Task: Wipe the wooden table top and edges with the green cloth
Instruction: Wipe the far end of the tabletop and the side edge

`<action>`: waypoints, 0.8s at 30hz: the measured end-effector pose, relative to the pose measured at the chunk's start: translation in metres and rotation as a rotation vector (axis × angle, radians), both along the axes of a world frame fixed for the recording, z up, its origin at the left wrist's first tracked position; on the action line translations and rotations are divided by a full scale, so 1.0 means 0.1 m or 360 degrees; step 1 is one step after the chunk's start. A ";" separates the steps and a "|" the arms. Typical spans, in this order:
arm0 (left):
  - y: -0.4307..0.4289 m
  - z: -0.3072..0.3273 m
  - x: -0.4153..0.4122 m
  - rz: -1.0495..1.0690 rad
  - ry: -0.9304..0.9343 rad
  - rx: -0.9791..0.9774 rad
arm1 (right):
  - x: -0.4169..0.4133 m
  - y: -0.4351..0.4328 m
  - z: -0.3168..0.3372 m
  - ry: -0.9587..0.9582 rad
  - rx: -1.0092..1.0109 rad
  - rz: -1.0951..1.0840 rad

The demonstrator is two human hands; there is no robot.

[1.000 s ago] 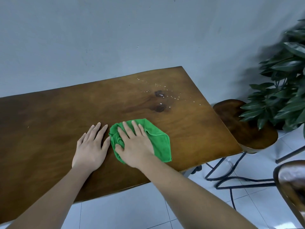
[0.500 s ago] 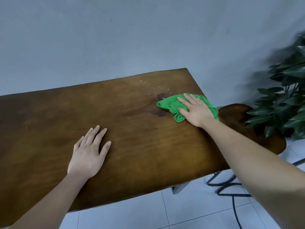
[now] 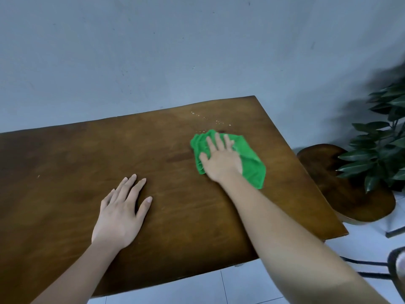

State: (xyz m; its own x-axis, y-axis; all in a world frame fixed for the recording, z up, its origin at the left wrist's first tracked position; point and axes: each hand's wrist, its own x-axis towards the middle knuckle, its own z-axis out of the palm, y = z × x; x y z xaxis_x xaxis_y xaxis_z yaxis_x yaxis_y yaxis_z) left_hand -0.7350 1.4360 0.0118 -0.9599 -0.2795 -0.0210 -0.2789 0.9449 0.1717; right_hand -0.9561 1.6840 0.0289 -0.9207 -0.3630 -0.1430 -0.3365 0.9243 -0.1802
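The dark brown wooden table [image 3: 65, 163] fills the lower left and middle of the view, its back edge against a grey wall. My right hand [image 3: 221, 159] lies flat on the crumpled green cloth [image 3: 252, 165] and presses it onto the right part of the top. A scatter of small pale droplets [image 3: 210, 120] sits just beyond the cloth, toward the far right corner. My left hand [image 3: 120, 213] rests palm down on the bare wood near the front, fingers spread, holding nothing.
A round wooden stool seat [image 3: 341, 185] stands right of the table, lower than the top. A leafy green plant [image 3: 385, 145] reaches in at the right edge. Black metal legs [image 3: 361, 268] and a white tiled floor [image 3: 219, 288] show below the table's front edge.
My right hand swept the cloth from the front middle out to the right edge, then back a little leftward over the dark knot. The left hand stayed planted.
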 end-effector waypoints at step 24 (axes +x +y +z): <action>0.02 0.04 -0.04 0.0058 -0.0035 0.0031 | -1.61 0.91 0.01 0.0032 -0.0075 -0.0061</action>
